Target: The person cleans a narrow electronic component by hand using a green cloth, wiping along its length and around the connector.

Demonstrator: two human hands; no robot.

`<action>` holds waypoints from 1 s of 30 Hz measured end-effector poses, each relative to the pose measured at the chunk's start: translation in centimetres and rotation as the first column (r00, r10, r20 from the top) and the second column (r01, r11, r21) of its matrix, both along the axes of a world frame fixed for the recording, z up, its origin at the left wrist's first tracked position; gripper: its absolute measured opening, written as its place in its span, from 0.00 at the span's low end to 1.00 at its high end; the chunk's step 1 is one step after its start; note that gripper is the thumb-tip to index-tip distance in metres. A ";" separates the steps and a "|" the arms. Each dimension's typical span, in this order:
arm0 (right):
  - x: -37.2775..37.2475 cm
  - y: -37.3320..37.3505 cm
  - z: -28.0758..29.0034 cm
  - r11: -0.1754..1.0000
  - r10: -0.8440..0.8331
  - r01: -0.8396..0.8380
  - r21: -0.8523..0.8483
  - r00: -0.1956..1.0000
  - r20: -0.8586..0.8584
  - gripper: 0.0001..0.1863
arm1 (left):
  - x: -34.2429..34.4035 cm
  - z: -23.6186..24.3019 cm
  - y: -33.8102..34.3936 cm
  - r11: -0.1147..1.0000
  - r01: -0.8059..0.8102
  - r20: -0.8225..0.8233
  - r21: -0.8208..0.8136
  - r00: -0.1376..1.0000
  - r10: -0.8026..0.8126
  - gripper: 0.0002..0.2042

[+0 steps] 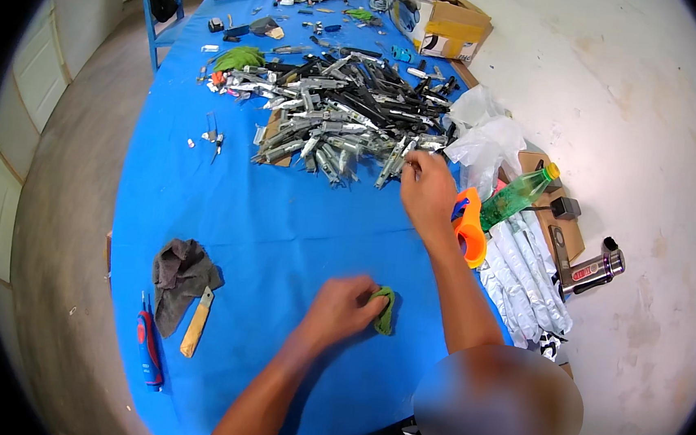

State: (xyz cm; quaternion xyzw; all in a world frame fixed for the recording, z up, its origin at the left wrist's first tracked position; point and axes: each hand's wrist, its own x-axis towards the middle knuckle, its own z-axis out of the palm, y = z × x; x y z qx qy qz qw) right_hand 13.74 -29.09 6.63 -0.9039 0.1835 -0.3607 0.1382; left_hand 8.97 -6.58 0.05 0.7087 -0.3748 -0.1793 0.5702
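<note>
My left hand (342,309) is closed on a small green cloth (385,312) just above the blue tabletop, its fingers slightly blurred. My right hand (428,193) reaches to the near right edge of a large heap of long grey and black plastic parts (335,126). Its fingers are curled together beside a clear-grey part (391,165). Whether they grip that part or something smaller is hidden.
At left lie a grey rag (180,274), a wooden-handled blade (197,324) and a red-and-blue tool (148,345). On the right are an orange tape dispenser (474,231), green bottle (517,200), silver packets (522,284) and metal flask (593,274). A cardboard box (453,29) stands far right.
</note>
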 end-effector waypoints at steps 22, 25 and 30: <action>9.5 -7.6 -2.4 0.810 0.028 -0.067 -0.582 0.997 -0.076 0.12 | 0.1 0.7 0.1 0.999 -0.012 -0.037 0.050 0.999 0.014 0.11; 9.6 -7.0 -2.5 0.809 0.000 -0.073 -0.583 0.992 -0.125 0.14 | 0.3 1.0 0.4 0.997 -0.005 -0.033 0.081 0.999 0.008 0.11; 10.3 -7.1 -2.1 0.850 0.020 -0.089 -0.520 0.990 -0.137 0.06 | -0.1 0.7 0.1 0.999 0.000 -0.029 0.051 1.000 0.001 0.10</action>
